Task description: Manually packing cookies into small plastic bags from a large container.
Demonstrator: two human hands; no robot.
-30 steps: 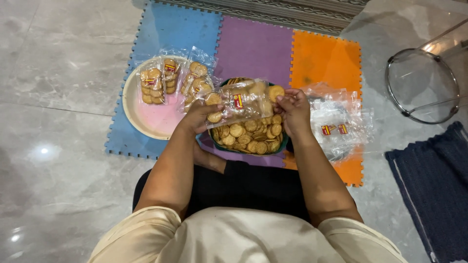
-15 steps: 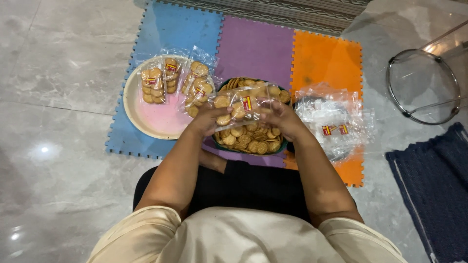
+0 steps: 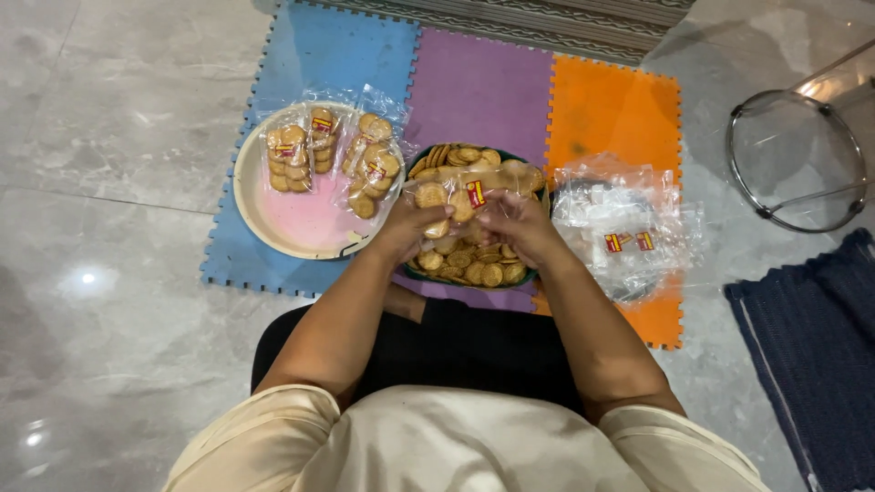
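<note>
Both hands hold a clear plastic bag of round biscuits (image 3: 467,193) above a dark green bowl (image 3: 415,271) full of loose biscuits. My left hand (image 3: 410,228) grips the bag's left end. Fingers of my right hand (image 3: 518,223) pinch its right side near the opening. To the left, a round pink and cream tray (image 3: 305,223) carries filled biscuit bags (image 3: 369,162). A pile of empty clear bags (image 3: 620,223) lies to the right of the bowl.
Everything sits on blue, purple and orange foam puzzle mats (image 3: 474,82) over a grey marble floor. A round glass stool top with a metal rim (image 3: 795,159) stands at the right. A dark blue rug (image 3: 811,346) lies at the lower right.
The hands came closer together around the biscuit bag, and the bag was drawn in over the bowl's middle.
</note>
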